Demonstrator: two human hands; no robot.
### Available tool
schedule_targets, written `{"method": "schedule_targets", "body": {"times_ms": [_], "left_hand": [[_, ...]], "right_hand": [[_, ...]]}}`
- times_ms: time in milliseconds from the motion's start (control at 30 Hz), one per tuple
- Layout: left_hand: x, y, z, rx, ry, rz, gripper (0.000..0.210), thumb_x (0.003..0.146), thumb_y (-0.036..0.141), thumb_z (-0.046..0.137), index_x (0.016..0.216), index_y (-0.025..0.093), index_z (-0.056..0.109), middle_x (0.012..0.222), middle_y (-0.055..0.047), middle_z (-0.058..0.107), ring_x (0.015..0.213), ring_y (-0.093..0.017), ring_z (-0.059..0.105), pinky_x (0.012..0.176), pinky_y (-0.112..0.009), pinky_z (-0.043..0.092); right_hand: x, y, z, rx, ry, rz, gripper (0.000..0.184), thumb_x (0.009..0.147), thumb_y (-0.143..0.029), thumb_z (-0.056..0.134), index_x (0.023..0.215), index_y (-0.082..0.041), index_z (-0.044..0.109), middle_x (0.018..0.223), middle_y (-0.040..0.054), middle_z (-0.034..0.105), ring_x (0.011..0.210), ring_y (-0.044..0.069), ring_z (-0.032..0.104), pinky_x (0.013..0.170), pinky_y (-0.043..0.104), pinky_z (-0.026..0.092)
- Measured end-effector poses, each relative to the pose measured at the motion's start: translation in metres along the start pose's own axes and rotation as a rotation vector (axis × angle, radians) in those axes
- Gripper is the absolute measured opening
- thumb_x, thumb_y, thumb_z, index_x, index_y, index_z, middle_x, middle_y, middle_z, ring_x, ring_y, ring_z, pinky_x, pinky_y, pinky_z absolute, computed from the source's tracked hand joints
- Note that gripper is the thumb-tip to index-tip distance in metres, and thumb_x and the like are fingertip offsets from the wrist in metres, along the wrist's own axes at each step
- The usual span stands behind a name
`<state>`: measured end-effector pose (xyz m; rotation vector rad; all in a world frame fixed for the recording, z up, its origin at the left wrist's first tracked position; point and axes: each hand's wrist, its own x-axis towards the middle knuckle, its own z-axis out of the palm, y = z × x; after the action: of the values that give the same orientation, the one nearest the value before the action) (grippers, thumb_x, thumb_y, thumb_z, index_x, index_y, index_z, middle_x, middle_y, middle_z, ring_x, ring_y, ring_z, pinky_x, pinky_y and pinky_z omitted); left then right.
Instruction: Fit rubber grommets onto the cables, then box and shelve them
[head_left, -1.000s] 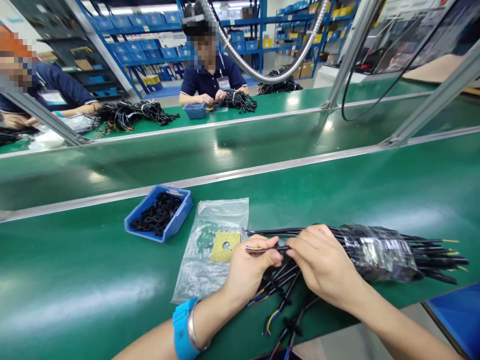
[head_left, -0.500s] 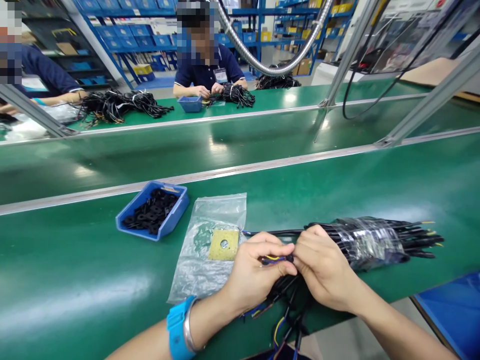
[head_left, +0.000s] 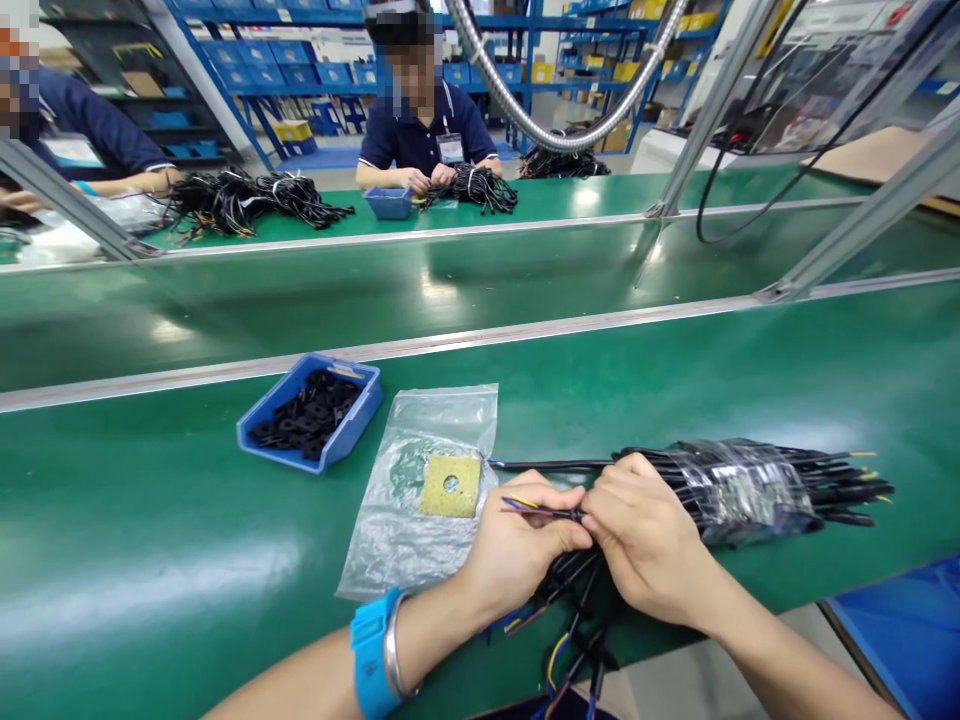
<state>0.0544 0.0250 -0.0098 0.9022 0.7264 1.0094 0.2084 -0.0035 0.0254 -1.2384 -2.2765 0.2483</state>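
Both hands meet at the near edge of the green table (head_left: pixel 675 360), pinching one black cable (head_left: pixel 551 513) between them: the left hand (head_left: pixel 525 545) is closed on its stripped end, where thin coloured wires (head_left: pixel 517 503) poke out, and the right hand (head_left: pixel 649 545) is clenched on the sheath just beside it. A small black ring may sit at the join, though it is too small to tell. The wrapped cable bundle (head_left: pixel 750 485) lies to the right, the blue tray (head_left: pixel 309 412) of black rings far left, a plastic bag (head_left: pixel 420 490) between. Keeping the wires gathered and straight, held close to the tip, would serve best.
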Motion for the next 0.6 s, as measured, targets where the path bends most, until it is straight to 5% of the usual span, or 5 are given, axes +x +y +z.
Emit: {"method": "schedule_targets", "body": {"times_ms": [200,400,600], "left_hand": [[0.001,0.002,-0.008,0.164,-0.049,0.014,0.033,0.050,0.020,0.088,0.081,0.025,0.078,0.071,0.000,0.062,0.068,-0.011,0.060,0.068,-0.023,0.051],[0.000,0.010,-0.025,0.240,-0.111,-0.058,0.063,0.053,0.017,0.087,0.113,0.026,0.068,0.094,-0.002,0.069,0.075,-0.013,0.065,0.073,-0.025,0.054],[-0.006,0.018,-0.026,0.490,-0.054,0.013,0.015,0.069,0.020,0.072,0.083,0.016,0.073,0.080,-0.005,0.074,0.070,-0.013,0.067,0.065,-0.022,0.053]], "right_hand": [[0.001,0.002,-0.004,0.020,-0.045,-0.012,0.026,0.092,-0.010,0.038,0.068,-0.017,0.045,0.061,-0.0021,0.042,0.063,0.012,0.036,0.068,0.032,0.028],[-0.002,0.001,-0.007,-0.001,-0.019,-0.005,0.016,0.094,-0.013,0.043,0.090,-0.015,0.058,0.066,-0.0006,0.050,0.067,0.014,0.042,0.074,0.033,0.032],[-0.001,0.001,-0.005,-0.038,-0.025,-0.015,0.017,0.094,-0.013,0.043,0.090,-0.014,0.059,0.067,0.0000,0.051,0.068,0.014,0.044,0.075,0.034,0.032]]}}
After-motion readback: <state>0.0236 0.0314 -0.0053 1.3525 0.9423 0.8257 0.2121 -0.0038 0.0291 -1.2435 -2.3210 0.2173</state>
